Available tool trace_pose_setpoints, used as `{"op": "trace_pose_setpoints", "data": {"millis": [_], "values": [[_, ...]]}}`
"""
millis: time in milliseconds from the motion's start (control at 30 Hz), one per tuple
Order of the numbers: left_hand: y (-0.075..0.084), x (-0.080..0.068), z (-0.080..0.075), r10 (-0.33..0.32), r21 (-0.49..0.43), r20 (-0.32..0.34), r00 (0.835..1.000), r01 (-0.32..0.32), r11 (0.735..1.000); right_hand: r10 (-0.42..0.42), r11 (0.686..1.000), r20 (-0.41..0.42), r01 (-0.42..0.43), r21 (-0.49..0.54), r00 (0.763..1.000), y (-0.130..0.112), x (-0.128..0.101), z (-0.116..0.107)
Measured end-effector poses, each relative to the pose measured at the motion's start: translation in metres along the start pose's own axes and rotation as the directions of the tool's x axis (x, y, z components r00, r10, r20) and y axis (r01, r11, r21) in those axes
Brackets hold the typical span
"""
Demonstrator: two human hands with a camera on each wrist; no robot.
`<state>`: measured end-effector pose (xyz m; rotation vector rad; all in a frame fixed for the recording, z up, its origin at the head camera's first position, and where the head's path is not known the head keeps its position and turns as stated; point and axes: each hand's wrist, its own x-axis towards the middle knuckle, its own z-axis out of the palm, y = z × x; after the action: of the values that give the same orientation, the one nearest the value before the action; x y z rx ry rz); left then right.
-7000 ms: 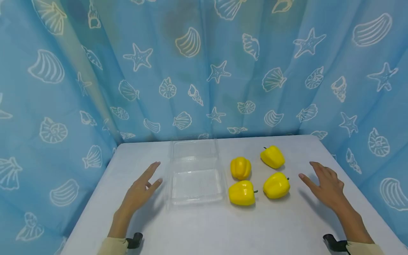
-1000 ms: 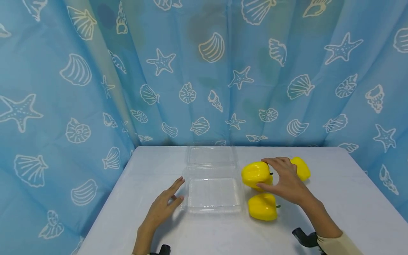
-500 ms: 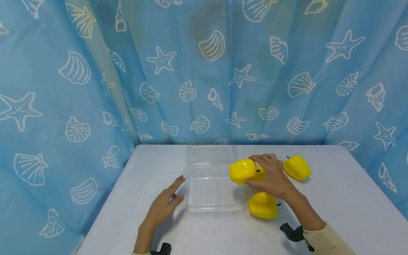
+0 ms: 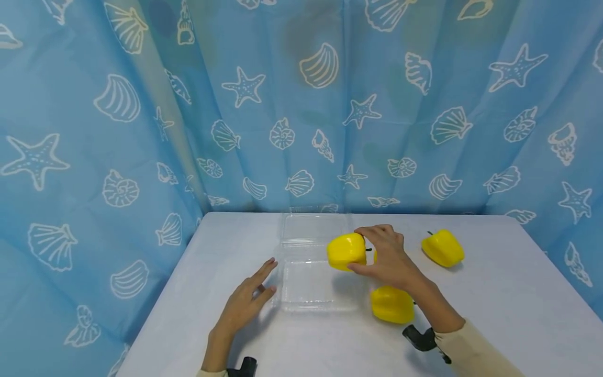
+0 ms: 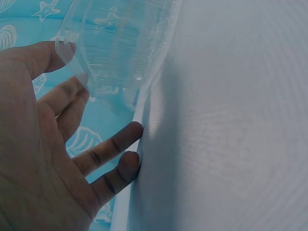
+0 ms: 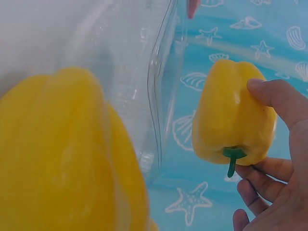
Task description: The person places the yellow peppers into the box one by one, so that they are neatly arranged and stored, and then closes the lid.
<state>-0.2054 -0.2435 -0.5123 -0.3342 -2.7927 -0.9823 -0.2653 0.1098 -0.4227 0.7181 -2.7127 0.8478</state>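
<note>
My right hand [image 4: 386, 256] holds a yellow bell pepper [image 4: 346, 251] above the right side of an open clear plastic clamshell container [image 4: 306, 285]. The right wrist view shows thumb and fingers on opposite sides of this pepper, with its green stem [image 6: 233, 156] toward the palm. My left hand [image 4: 245, 301] stays at the container's left side, fingers extended and relaxed. Seen from the left wrist, its thumb and fingertips are right at the container's rim [image 5: 72, 57]. Another yellow pepper [image 4: 392, 305] lies by the container's front right; one more is mostly hidden behind the right hand.
A further yellow pepper [image 4: 443, 248] rests on the white table [image 4: 490, 293] at the back right. The container's lid [image 4: 308, 226] lies folded back toward the blue shell-print curtain [image 4: 264, 131]. In the right wrist view, a large yellow pepper [image 6: 62, 159] fills the left foreground.
My right hand has carried the pepper leftward from the pepper group to over the container. The left hand, away from the container at first, has come to its left edge and stayed there.
</note>
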Motion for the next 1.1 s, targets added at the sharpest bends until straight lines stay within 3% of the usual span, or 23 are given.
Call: {"op": "trace_pose_setpoints", "data": {"millis": [467, 733, 1100], "values": [[-0.001, -0.002, -0.001, 0.012, 0.002, -0.020, 1.000, -0.012, 1.000, -0.036, 0.999, 0.037, 0.037, -0.017, 0.999, -0.020, 0.018, 0.013], [0.002, -0.001, 0.000, -0.021, 0.024, -0.001, 1.000, 0.021, 0.999, -0.051, 0.998, 0.045, 0.052, -0.030, 0.998, -0.031, 0.026, 0.022], [0.000, 0.000, -0.002, 0.010, 0.003, 0.004, 1.000, -0.010, 1.000, -0.077, 0.997, 0.053, 0.079, -0.027, 0.996, -0.044, 0.039, 0.036]]}}
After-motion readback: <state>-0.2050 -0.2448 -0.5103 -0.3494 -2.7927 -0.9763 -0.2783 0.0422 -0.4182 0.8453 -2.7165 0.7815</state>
